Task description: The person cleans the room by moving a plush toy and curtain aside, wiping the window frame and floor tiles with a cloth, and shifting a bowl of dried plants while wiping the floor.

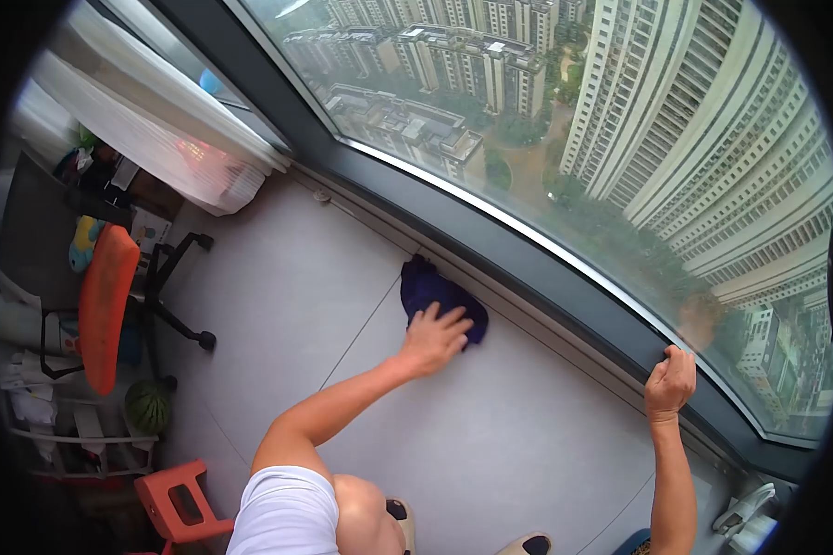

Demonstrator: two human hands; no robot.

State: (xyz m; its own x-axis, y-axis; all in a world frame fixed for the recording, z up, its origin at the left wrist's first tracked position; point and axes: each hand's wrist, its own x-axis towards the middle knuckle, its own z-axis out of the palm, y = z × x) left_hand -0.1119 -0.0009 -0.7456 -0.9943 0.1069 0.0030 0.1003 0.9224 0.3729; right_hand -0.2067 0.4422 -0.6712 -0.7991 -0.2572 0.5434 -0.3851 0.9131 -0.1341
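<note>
A dark purple cloth (419,289) lies bunched on the grey tiled floor, close to the foot of the window. My left hand (435,338) rests on the cloth's near side with its fingers spread, slightly blurred. On the right, my right hand (671,384) has its fingers curled over the inner edge of the dark window frame (528,268). Its fingertips are partly hidden.
An office chair with an orange part (109,310) stands at the left, near a watermelon (148,407). A red-orange stool (180,504) is at the lower left. White curtains (148,111) hang at upper left. Tall buildings show through the glass.
</note>
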